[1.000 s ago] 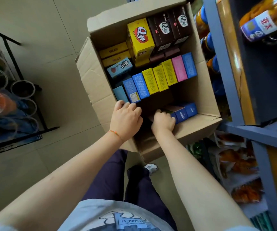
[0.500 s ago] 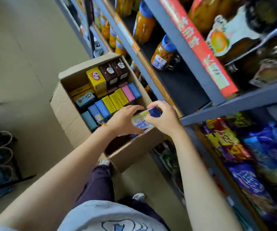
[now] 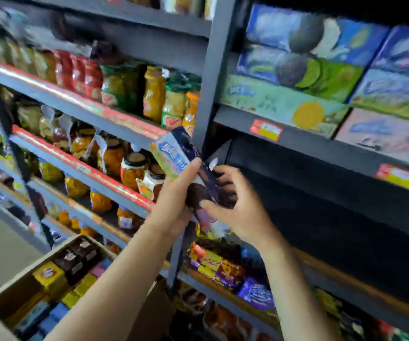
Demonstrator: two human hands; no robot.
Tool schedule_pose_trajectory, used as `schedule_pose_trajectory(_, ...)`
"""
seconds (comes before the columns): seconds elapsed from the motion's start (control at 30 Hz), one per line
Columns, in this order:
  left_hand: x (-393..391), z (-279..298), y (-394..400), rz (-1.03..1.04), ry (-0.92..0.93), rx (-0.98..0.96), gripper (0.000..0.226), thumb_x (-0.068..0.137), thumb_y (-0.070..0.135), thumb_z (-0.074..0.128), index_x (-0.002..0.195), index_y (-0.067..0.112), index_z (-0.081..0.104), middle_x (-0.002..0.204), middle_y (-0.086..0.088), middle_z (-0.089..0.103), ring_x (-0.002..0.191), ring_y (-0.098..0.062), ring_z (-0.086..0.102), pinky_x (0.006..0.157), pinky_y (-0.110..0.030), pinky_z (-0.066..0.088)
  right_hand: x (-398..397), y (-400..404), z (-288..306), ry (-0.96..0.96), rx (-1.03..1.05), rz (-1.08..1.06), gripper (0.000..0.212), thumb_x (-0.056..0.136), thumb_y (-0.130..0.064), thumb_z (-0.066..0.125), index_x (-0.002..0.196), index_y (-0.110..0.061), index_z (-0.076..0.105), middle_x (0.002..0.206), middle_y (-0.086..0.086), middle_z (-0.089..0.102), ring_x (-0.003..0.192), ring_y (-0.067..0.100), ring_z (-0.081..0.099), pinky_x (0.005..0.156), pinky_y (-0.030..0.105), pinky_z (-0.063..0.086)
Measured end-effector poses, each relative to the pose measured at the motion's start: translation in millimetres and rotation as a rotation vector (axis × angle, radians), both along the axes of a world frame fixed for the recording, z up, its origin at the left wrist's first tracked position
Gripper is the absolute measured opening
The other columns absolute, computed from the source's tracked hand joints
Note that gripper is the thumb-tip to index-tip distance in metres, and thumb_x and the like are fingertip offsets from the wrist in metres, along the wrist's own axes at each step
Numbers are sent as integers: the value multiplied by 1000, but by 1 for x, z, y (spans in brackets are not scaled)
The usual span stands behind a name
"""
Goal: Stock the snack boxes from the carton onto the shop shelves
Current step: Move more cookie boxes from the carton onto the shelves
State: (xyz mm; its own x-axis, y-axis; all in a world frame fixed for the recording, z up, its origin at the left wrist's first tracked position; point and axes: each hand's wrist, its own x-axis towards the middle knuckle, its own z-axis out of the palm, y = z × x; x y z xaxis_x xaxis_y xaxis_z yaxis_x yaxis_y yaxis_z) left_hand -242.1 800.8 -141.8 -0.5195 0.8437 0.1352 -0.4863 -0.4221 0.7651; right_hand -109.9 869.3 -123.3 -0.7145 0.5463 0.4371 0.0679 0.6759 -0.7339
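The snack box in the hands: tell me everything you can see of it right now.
The snack box is a long, narrow carton, seemingly printed card, dark blue with a pale face bearing blurred blue lettering and green edges. It is held up, tilted, its top end toward the upper left, in front of the grey shelf upright. The left hand grips its lower part; the right hand curls around its bottom end. Motion blur hides finer print.

We can't read any of it: print on the snack box (image 3: 173, 156) and shelf tags (image 3: 266, 129) is blurred.
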Motion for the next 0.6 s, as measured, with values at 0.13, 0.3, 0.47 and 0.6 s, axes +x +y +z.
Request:
schedule_pose_trajectory(0.13, 46, 61, 24, -70, 16, 158, 83, 84, 50, 73, 139, -5, 44, 128, -35, 57, 108, -40, 63, 92, -47, 56, 40, 0, 49, 45, 249, -202, 71, 70, -32, 85, 131, -27, 50, 119, -5, 52, 110, 9, 54, 93, 29, 46)
schedule_pose_trajectory(0.3, 86, 116, 35, -166, 22, 260, 60, 96, 36, 51, 143, -1, 47, 137, -22, 58, 130, -35, 54, 110, -43, 45, 73, 5, 100, 24, 483, -421, 75, 68, -47, 83, 131, -25, 50, 123, -5, 55, 113, 17, 55, 86, 37, 48)
schedule_pose_trajectory(0.47, 82, 131, 36, -174, 200, 203, 48, 97, 41, 46, 133, 11, 60, 128, -10, 67, 123, -28, 60, 103, -45, 47, 88, 7, 137, 7, 686, -543, 71, 67, -51, 71, 130, -23, 52, 116, -4, 61, 104, 21, 58, 79, 36, 50)
schedule_pose_trajectory(0.6, 60, 119, 43, 372, 772, 117, 31, 95, 35, 45, 102, 17, 69, 107, 0, 69, 108, -13, 61, 98, -35, 47, 89, 13, 173, -43, 896, -679, 69, 70, -45, 74, 131, -21, 53, 112, 1, 62, 100, 26, 59, 77, 38, 47)
